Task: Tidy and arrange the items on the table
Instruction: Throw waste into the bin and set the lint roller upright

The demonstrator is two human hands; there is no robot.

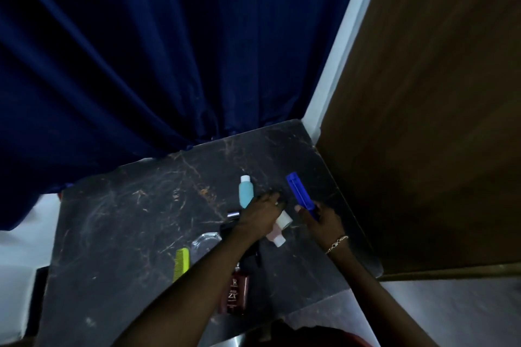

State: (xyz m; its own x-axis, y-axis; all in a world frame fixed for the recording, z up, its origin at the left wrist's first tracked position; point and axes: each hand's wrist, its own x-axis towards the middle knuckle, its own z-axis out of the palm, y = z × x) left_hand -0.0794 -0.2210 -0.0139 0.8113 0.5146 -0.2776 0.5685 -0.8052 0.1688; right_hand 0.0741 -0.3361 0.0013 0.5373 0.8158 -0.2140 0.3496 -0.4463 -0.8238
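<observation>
My right hand (320, 218) grips the lower end of a blue comb-like piece (299, 191), which points away towards the back right of the dark marble table (118, 220). My left hand (263, 210) reaches palm down between a teal bottle with a white cap (245, 190) and the blue piece. Its fingertips are bent onto the dark surface, and whether they hold anything is hidden in the gloom. A white and pink bottle (279, 229) lies just under that hand.
A silver-capped item (233, 215), a clear glass (205, 242), a yellow-green comb (181, 263), a black object (249, 258) and a dark red bottle (236, 291) lie near my left forearm. A blue curtain (169, 51) hangs behind; a wooden panel (437, 121) borders the right.
</observation>
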